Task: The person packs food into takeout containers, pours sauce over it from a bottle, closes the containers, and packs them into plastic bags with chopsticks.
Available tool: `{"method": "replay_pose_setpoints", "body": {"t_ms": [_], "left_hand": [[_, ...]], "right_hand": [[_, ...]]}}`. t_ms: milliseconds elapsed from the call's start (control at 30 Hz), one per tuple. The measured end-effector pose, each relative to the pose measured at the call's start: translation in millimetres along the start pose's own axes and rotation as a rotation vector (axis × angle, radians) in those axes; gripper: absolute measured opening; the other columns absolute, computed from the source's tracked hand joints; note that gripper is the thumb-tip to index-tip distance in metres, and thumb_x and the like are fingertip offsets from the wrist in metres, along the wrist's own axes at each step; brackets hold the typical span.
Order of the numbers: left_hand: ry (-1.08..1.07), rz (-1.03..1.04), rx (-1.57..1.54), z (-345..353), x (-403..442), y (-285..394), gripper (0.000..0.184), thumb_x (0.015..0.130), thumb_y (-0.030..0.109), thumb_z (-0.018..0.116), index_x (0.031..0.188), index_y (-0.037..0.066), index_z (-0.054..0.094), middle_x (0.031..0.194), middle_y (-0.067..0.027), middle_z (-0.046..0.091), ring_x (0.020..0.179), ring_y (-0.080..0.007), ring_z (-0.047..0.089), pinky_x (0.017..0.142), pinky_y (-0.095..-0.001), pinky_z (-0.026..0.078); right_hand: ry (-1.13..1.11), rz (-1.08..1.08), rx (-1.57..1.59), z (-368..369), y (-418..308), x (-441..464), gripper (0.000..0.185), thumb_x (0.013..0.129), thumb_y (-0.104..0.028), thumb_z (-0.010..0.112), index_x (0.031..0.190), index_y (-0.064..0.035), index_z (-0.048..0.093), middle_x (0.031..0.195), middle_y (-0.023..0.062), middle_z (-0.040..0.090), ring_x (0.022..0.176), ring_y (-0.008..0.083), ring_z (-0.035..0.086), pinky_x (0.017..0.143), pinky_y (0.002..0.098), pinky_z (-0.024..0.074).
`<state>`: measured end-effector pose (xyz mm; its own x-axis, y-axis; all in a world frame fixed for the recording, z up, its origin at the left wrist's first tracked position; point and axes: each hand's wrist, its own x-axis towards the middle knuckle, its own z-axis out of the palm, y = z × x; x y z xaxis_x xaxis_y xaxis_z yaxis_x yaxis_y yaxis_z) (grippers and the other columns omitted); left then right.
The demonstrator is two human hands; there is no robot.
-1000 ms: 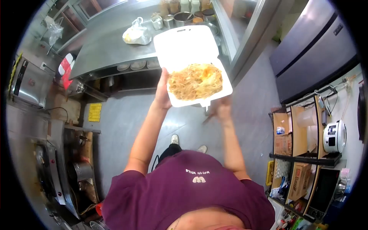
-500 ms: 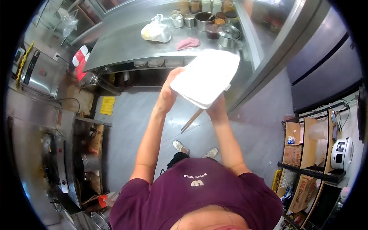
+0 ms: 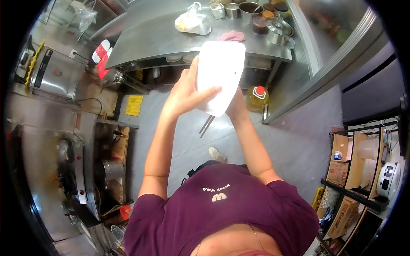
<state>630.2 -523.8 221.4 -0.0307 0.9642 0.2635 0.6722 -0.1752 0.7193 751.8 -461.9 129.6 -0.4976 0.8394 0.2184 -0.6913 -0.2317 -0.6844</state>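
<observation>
A closed white takeout box (image 3: 221, 68) is held out in front of me, tilted, with a small dark speck on its lid. My left hand (image 3: 186, 91) grips its left side, the thumb lying across the lid. Under the right edge, my right hand (image 3: 237, 104) supports the box; most of its fingers are hidden behind it. A pair of chopsticks (image 3: 206, 126) pokes out below the box near my right hand, their upper ends out of sight.
Ahead stands a steel table (image 3: 145, 45) with a plastic bag (image 3: 193, 21), pink cloth (image 3: 232, 36) and lidded pot (image 3: 279, 30). An oil jug (image 3: 257, 100) is on the floor beneath its right end. A stove (image 3: 70, 170) lies left, shelves (image 3: 352, 166) right.
The box has shifted left and turned more upright. My left thumb now lies over the lid. The view has shifted, and the oil jug has come into sight.
</observation>
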Motion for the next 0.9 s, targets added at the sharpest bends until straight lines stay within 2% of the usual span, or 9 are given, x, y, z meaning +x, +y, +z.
{"method": "replay_pose_setpoints", "body": {"t_ms": [233, 367, 433, 467, 500, 600, 733, 800, 900], "left_hand": [[0.109, -0.057, 0.151, 10, -5, 4, 0.094, 0.062, 0.042, 0.072, 0.131, -0.002, 0.027, 0.104, -0.0275, 0.052, 0.095, -0.0344, 0.053, 0.082, -0.0397, 0.043], [0.297, -0.117, 0.144, 21, -10, -5, 0.099, 0.061, 0.045, 0.073, 0.130, -0.009, 0.025, 0.108, -0.0277, 0.050, 0.099, -0.0353, 0.051, 0.083, -0.0393, 0.042], [0.337, -0.133, 0.142, 30, -15, -28, 0.091, 0.062, 0.036, 0.074, 0.130, -0.006, 0.029, 0.110, -0.0254, 0.050, 0.103, -0.0328, 0.051, 0.086, -0.0373, 0.041], [0.365, -0.138, 0.142, 30, -16, -35, 0.088, 0.062, 0.031, 0.074, 0.130, -0.005, 0.031, 0.111, -0.0243, 0.050, 0.105, -0.0316, 0.050, 0.087, -0.0363, 0.041], [0.215, -0.232, 0.117, 22, -17, -31, 0.083, 0.062, 0.032, 0.075, 0.125, -0.007, 0.037, 0.111, -0.0229, 0.050, 0.103, -0.0293, 0.051, 0.087, -0.0350, 0.042], [0.312, -0.205, 0.067, 24, -31, -58, 0.075, 0.063, 0.029, 0.075, 0.121, -0.005, 0.041, 0.109, -0.0202, 0.051, 0.103, -0.0269, 0.050, 0.087, -0.0341, 0.042], [0.242, -0.386, -0.759, 7, -45, -107, 0.077, 0.065, 0.017, 0.071, 0.130, 0.001, 0.033, 0.121, -0.0177, 0.045, 0.114, -0.0249, 0.043, 0.092, -0.0345, 0.037], [0.236, -0.238, -0.708, 2, -42, -134, 0.078, 0.066, 0.015, 0.070, 0.131, 0.001, 0.030, 0.125, -0.0172, 0.041, 0.116, -0.0246, 0.040, 0.095, -0.0341, 0.035], [0.249, -0.174, -0.675, -18, -40, -172, 0.079, 0.066, 0.012, 0.069, 0.132, 0.001, 0.028, 0.128, -0.0160, 0.038, 0.119, -0.0238, 0.037, 0.098, -0.0336, 0.031]], "right_hand": [[-0.021, -0.033, -0.032, -3, -1, -1, 0.039, 0.090, -0.021, 0.044, 0.121, 0.0035, 0.042, 0.112, 0.0108, 0.052, 0.098, 0.0175, 0.053, 0.082, 0.0282, 0.0454], [-0.040, 0.046, 0.206, -10, -3, 1, 0.044, 0.090, -0.028, 0.046, 0.122, 0.0025, 0.041, 0.114, 0.0109, 0.052, 0.099, 0.0186, 0.053, 0.084, 0.0299, 0.0449], [-0.079, 0.050, 0.422, 0, -12, -2, 0.048, 0.089, -0.032, 0.048, 0.122, 0.0021, 0.041, 0.113, 0.0107, 0.052, 0.098, 0.0191, 0.054, 0.084, 0.0311, 0.0447], [-0.031, 0.073, 0.381, -1, -7, -2, 0.049, 0.088, -0.034, 0.049, 0.121, 0.0018, 0.042, 0.112, 0.0104, 0.053, 0.097, 0.0194, 0.054, 0.084, 0.0315, 0.0447], [0.018, 0.096, 0.342, -8, 4, -2, 0.050, 0.087, -0.035, 0.050, 0.120, 0.0015, 0.043, 0.111, 0.0101, 0.053, 0.097, 0.0196, 0.055, 0.085, 0.0319, 0.0447], [0.098, 0.194, 0.053, -34, 28, 11, 0.046, 0.082, -0.028, 0.059, 0.114, 0.0018, 0.046, 0.104, 0.0090, 0.056, 0.093, 0.0189, 0.056, 0.082, 0.0316, 0.0460], [0.162, 0.267, -0.010, -12, 55, 33, 0.038, 0.080, -0.020, 0.064, 0.107, 0.0026, 0.050, 0.095, 0.0085, 0.058, 0.086, 0.0167, 0.058, 0.073, 0.0296, 0.0481], [0.153, 0.239, -0.068, -2, 74, 50, 0.035, 0.080, -0.021, 0.064, 0.104, 0.0021, 0.053, 0.092, 0.0077, 0.059, 0.085, 0.0167, 0.058, 0.073, 0.0300, 0.0481], [0.156, 0.245, -0.284, 15, 94, 81, 0.034, 0.082, -0.025, 0.063, 0.100, 0.0021, 0.055, 0.089, 0.0078, 0.060, 0.067, 0.0110, 0.057, 0.059, 0.0251, 0.0479]]}}
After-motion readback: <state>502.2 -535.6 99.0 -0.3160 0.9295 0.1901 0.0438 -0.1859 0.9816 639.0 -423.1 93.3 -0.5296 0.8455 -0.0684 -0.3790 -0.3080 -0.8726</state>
